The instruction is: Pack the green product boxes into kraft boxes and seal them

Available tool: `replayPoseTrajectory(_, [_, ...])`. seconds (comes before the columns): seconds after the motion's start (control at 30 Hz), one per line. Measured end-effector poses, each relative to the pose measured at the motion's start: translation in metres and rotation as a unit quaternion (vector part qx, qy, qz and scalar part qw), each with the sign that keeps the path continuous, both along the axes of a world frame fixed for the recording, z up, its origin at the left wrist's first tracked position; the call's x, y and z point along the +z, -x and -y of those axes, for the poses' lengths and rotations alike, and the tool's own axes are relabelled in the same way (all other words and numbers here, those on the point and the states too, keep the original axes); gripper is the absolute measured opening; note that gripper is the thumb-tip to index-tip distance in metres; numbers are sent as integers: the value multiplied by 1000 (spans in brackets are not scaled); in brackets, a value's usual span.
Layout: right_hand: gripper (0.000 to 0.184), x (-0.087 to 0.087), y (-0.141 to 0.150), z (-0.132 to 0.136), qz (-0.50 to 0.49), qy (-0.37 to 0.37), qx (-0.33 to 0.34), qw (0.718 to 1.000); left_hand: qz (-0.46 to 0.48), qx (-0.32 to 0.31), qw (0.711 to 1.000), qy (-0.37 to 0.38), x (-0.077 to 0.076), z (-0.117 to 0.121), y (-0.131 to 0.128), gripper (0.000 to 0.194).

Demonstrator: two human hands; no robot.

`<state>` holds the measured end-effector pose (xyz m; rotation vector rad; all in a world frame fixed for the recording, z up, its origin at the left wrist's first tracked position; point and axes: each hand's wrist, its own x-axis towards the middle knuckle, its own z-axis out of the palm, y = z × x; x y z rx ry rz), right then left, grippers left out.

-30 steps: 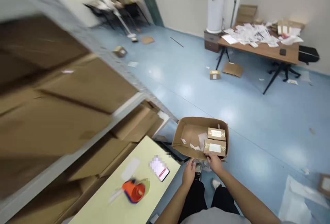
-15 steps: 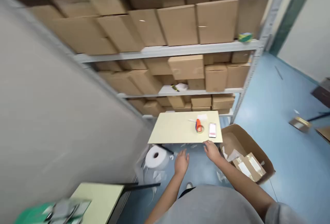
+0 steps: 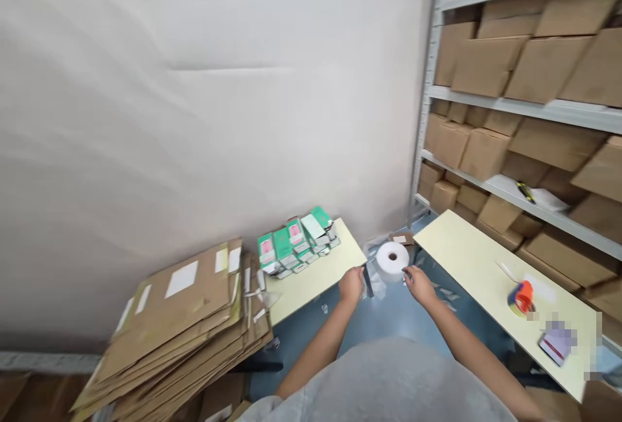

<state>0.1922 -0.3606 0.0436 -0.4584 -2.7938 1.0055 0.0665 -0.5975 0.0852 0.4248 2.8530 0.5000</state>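
My left hand [image 3: 352,284] is beside the front right corner of the cream table by the wall; its fingers curl away from view, and I cannot tell whether they touch the table or hold anything. In front of the large white roll [image 3: 390,271], my right hand [image 3: 420,286] has its fingers loosely bent and apart, with nothing seen in them. The roll stands low on the floor side, between the two tables. Green and white small boxes [image 3: 294,244] lie in rows on the left table [image 3: 335,253].
Flattened cardboard boxes [image 3: 179,318] are piled at the left. On the right table [image 3: 461,247] lie an orange tape dispenser [image 3: 522,295] and a phone [image 3: 555,344]. Metal shelving [image 3: 525,105] with cardboard boxes rises at the right. Scraps [image 3: 444,293] litter the blue floor.
My view has swung left, from the shelving to the wall, bringing the green boxes and the cardboard pile into view. My right hand has left the table's edge and is now by the roll.
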Motion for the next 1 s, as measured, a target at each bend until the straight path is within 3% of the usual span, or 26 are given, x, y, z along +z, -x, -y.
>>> replayPoseTrajectory(0.2, [36,11,121,92,-15,43,97,994,12,123,992,-21,6,110,64,29])
replayPoseTrajectory(0.37, [36,13,194,152,-9,76,200,977,14,236,969,-68,-3,171,96,29])
replayPoseTrajectory(0.53, [36,7,269,191,6,77,293,953,-7,348,933,-95,-15,207,133,32])
replayPoseTrajectory(0.73, [32,4,346,217,16,61,389,919,-18,452,887,-96,-23,242,180,35])
replayPoseTrajectory(1.0, [32,4,391,248,31,84,427,900,-5,478,876,-65,-47,273,253,49])
